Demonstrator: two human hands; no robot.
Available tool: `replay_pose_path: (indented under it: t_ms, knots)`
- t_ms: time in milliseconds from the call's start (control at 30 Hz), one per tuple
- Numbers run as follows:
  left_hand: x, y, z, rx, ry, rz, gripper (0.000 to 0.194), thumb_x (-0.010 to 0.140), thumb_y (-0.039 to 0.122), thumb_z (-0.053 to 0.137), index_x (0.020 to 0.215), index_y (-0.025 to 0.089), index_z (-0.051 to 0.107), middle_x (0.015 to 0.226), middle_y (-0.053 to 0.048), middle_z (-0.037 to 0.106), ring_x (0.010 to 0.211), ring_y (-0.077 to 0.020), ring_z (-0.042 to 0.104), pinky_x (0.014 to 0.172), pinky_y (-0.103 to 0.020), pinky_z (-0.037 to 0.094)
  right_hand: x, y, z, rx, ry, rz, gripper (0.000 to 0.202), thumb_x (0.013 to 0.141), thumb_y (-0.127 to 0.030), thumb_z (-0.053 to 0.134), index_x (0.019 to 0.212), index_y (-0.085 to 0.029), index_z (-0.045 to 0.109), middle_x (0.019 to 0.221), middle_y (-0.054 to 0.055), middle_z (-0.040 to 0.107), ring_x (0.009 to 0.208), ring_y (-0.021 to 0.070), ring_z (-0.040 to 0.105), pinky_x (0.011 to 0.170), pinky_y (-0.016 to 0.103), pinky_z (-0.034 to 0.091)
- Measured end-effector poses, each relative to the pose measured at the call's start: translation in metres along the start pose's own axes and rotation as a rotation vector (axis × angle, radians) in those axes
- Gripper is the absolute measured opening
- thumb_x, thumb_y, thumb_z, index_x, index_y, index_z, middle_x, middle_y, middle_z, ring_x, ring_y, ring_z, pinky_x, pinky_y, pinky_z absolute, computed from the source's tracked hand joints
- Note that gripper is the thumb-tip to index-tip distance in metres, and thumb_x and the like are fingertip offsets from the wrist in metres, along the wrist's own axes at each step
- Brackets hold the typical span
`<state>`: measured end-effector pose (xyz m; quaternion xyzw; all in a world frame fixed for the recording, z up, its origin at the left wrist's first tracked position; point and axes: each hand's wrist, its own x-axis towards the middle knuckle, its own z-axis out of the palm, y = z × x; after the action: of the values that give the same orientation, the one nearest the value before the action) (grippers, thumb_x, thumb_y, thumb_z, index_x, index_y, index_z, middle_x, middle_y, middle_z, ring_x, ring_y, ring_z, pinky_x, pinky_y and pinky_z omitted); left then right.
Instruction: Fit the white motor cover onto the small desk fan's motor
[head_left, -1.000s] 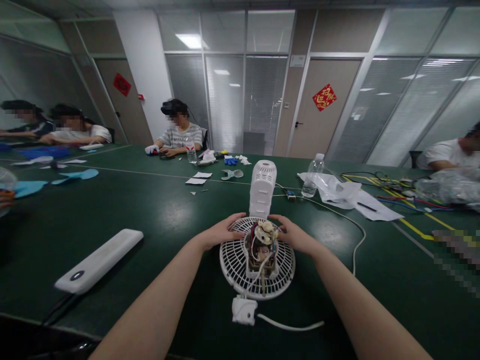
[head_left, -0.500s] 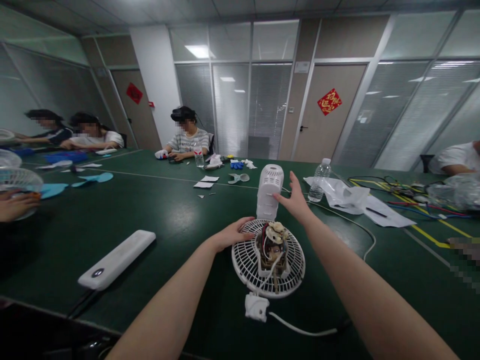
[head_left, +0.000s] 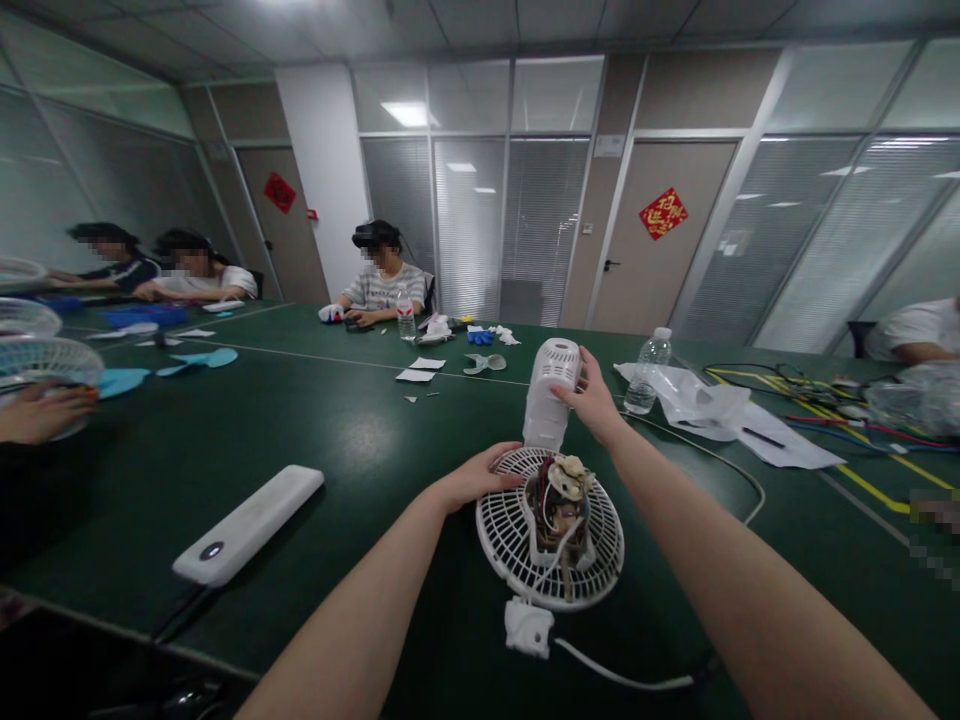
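Left hand (head_left: pixel 474 480) grips the fan grille (head_left: pixel 504 535) by its rim on the table (head_left: pixel 360 540), right hand (head_left: pixel 594 405) clasps the white housing (head_left: pixel 547 405) just beyond: seemingly a steady-and-grasp step, next needing firm hold.

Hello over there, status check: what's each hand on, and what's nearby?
Left hand on fan grille. Right hand grasping vented white housing, beyond grille. Exposed motor atop grille; water bottle right of housing.
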<state>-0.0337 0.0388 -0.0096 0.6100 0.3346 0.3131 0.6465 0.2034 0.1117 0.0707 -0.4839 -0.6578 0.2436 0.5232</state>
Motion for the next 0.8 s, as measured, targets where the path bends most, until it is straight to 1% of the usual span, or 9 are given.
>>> replay_pose_path:
  t_ms: [100, 267, 500, 667, 800]
  knots:
    - [0.0, 0.0, 0.0, -0.017, -0.002, 0.015, 0.079, 0.068, 0.03, 0.079, 0.137, 0.025, 0.042, 0.131, -0.012, 0.056, 0.117, -0.0286, 0.057, 0.102, -0.046, 0.043, -0.002, 0.001, -0.001, 0.0, 0.025, 0.003, 0.095, 0.07, -0.04, 0.07, 0.147, -0.03, 0.014, 0.144, 0.008, 0.042, 0.119, 0.0267, 0.053, 0.095, 0.044, 0.048]
    - [0.001, -0.004, -0.002, -0.016, 0.021, 0.005, 0.081, 0.065, 0.03, 0.081, 0.137, 0.024, 0.043, 0.131, -0.013, 0.057, 0.116, -0.0292, 0.058, 0.101, -0.046, 0.044, -0.006, 0.002, -0.001, 0.005, 0.061, -0.011, 0.095, 0.072, -0.041, 0.067, 0.147, -0.027, 0.012, 0.146, 0.01, 0.037, 0.12, 0.026, 0.052, 0.097, 0.042, 0.048]
    - [0.0, -0.002, -0.003, -0.004, 0.015, -0.003, 0.082, 0.066, 0.031, 0.08, 0.138, 0.026, 0.042, 0.132, -0.013, 0.056, 0.115, -0.0297, 0.059, 0.1, -0.047, 0.044, -0.005, 0.002, 0.003, -0.007, 0.032, -0.058, 0.092, 0.073, -0.039, 0.067, 0.147, -0.027, 0.014, 0.148, 0.009, 0.036, 0.124, 0.0245, 0.049, 0.103, 0.043, 0.042]
    - [-0.001, 0.001, -0.002, -0.005, 0.009, 0.007, 0.083, 0.066, 0.03, 0.081, 0.138, 0.025, 0.041, 0.133, -0.013, 0.055, 0.118, -0.0293, 0.057, 0.103, -0.046, 0.042, 0.0, 0.003, 0.005, 0.033, 0.029, -0.105, 0.089, 0.078, -0.042, 0.062, 0.147, -0.027, 0.008, 0.149, 0.01, 0.034, 0.124, 0.0236, 0.05, 0.101, 0.042, 0.044]
    - [0.0, 0.0, -0.002, -0.013, 0.002, 0.01, 0.083, 0.067, 0.031, 0.08, 0.139, 0.025, 0.039, 0.135, -0.013, 0.053, 0.118, -0.029, 0.056, 0.103, -0.045, 0.042, 0.004, 0.006, 0.006, 0.043, 0.034, -0.121, 0.091, 0.077, -0.043, 0.063, 0.147, -0.027, 0.009, 0.148, 0.01, 0.036, 0.123, 0.0256, 0.051, 0.101, 0.045, 0.044]
